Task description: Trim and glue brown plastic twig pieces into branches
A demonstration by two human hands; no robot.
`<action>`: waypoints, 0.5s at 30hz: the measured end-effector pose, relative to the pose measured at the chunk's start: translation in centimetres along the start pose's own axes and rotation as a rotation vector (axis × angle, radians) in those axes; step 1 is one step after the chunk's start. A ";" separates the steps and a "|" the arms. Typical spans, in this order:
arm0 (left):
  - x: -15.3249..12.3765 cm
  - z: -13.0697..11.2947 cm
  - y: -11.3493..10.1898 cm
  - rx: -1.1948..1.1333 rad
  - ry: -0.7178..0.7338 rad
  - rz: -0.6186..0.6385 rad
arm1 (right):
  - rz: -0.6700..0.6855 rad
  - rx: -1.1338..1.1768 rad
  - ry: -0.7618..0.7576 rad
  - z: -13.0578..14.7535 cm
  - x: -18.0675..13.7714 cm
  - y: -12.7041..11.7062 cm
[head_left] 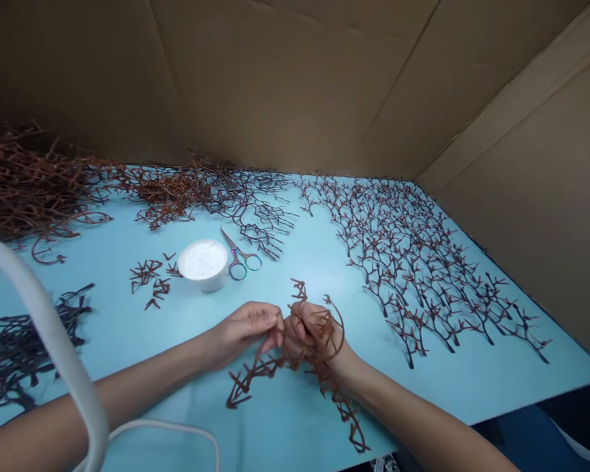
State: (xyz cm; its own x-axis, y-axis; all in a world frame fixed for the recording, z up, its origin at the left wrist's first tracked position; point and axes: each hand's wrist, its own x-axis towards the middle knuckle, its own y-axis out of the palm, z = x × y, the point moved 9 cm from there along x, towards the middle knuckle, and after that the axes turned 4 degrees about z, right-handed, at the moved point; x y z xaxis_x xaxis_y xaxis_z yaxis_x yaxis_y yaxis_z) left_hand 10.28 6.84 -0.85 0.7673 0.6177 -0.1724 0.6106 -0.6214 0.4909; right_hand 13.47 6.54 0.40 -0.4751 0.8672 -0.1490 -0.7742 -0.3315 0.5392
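On my screen, the left hand (pixel 246 331) and right hand (pixel 314 334) close in a narrow grip on a tangled brown branched sprig (pixel 270 364), both holding it over the pale blue tabletop (pixel 285 419). I see a white cable (pixel 54 328) crossing the near left, beside dark sprigs (pixel 24 354). Past the hands sit a white tub (pixel 203 265) and rainbow-handled scissors (pixel 240 257), with small brown pieces (pixel 150 282) just beside the tub. Rows of brown sprigs (pixel 413 262) spread right; a brown heap (pixel 29 183) lies far left, below cardboard walls (pixel 295 85).
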 end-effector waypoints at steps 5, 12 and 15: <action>-0.2 -2.7 -1.6 0.403 0.126 -0.124 | -0.072 -0.208 -0.028 0.9 -0.1 -1.0; -0.7 -4.2 -0.4 0.666 0.175 -0.183 | -0.060 -0.420 0.000 0.4 0.0 -0.8; -0.4 -3.0 -0.1 0.637 0.078 -0.120 | -0.018 -0.419 -0.002 0.2 0.2 -0.1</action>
State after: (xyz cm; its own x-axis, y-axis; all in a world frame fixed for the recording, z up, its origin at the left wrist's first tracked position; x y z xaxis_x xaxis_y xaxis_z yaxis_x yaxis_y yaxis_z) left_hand 9.38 8.11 1.75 0.6849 0.7187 -0.1201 0.7060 -0.6953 -0.1347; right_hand 13.57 6.85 0.46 -0.4598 0.8746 -0.1537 -0.8856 -0.4387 0.1527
